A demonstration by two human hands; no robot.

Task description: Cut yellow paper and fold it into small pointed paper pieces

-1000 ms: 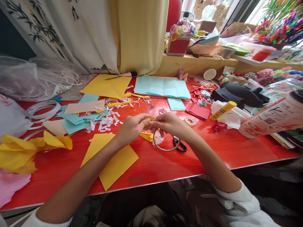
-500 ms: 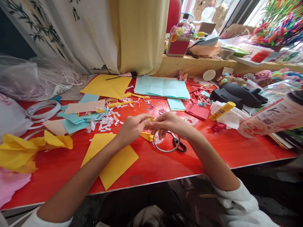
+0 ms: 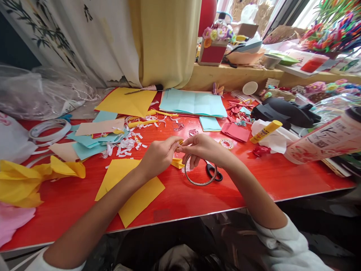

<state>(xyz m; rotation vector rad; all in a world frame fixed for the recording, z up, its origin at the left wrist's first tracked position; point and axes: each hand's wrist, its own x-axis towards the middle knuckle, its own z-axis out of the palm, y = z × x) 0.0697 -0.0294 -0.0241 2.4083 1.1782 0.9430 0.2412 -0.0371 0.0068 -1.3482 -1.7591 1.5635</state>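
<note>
My left hand (image 3: 159, 155) and my right hand (image 3: 200, 147) meet above the middle of the red table (image 3: 197, 195). Both pinch a small piece of yellow paper (image 3: 178, 144) between fingertips; more yellow paper (image 3: 177, 163) lies just under them. A tape ring (image 3: 200, 176) sits on the table below my right hand, and black-handled scissors (image 3: 213, 172) lie beside it. A yellow sheet (image 3: 132, 192) lies under my left forearm.
Yellow (image 3: 126, 101), teal (image 3: 194, 103) and pink papers with white scraps (image 3: 126, 145) cover the far half. A glue stick (image 3: 265, 131), black bag (image 3: 284, 111) and printed tube (image 3: 324, 141) lie right. Crumpled yellow tissue (image 3: 31, 180) and tape rolls (image 3: 49, 130) lie left. Curtain behind.
My hands have stayed together on the yellow piece, working it slightly; the lower fingers of my right hand have spread downward toward the tape ring.
</note>
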